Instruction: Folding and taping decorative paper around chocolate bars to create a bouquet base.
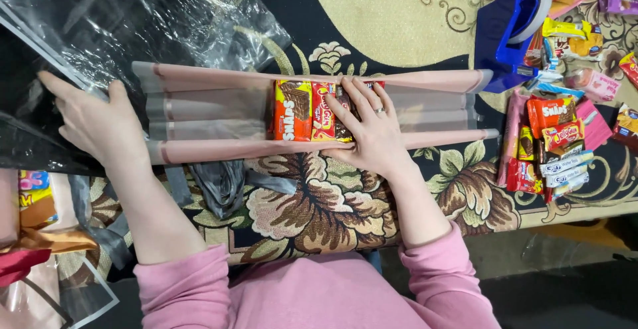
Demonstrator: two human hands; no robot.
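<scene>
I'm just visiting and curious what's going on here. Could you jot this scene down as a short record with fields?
Left hand: left hand flat on clear plastic sheet, fingers spread
Right hand: right hand pressing on snack packets, ring on one finger
Under the packets: pleated pink wrapping paper
Surface: patterned floral carpet
At right: blue tape dispenser and a pile of sweets
Below the paper: grey ribbon

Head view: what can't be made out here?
- Snack packs under the right hand: the hand covers the right-most one, so their count is unclear.
- Left hand: rests on clear wrap; glare hides what lies beneath.
- Blue tape holder: its tape roll is mostly hidden.
- Candy pile: cut off by the right edge.
</scene>
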